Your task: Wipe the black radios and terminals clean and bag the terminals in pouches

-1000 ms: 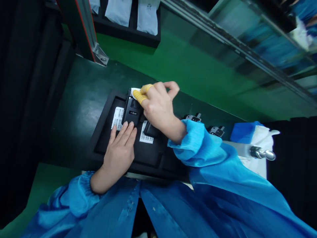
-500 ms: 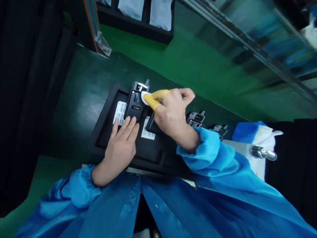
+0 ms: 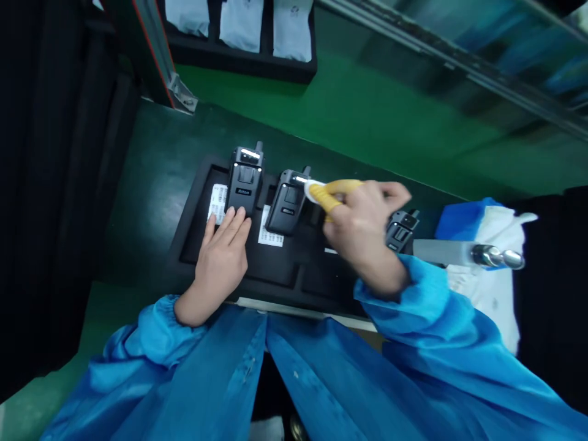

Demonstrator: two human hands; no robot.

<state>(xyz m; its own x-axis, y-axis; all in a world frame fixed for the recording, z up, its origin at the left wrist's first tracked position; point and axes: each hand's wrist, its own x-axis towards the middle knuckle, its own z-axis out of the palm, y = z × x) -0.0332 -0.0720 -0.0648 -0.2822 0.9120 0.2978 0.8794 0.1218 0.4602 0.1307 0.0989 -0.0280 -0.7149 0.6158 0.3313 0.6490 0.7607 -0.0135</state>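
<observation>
A black foam tray (image 3: 275, 285) on a dark green mat (image 3: 151, 184), holding a black Riton handheld radio (image 3: 244, 184) at its left and a second black handheld radio (image 3: 287, 205) just beside it, both tilted slightly with their antennas toward the far edge. Under and beside the radios, white barcode label cards (image 3: 217, 203). Left hand (image 3: 220, 263) flat, fingers spread and not gripping, fingertips touching the lower end of the first radio. Right hand (image 3: 361, 229) reaching over the tray, grip narrow, a white wipe (image 3: 312, 191) pinched in yellow finger cots (image 3: 334, 193) and touching the top corner of the second radio. Past the right hand, a third black handheld radio (image 3: 400, 229) near a steel-tipped fixture (image 3: 459, 253). Along the far side, white packets (image 3: 243, 27) in a black rack (image 3: 239, 64).
</observation>
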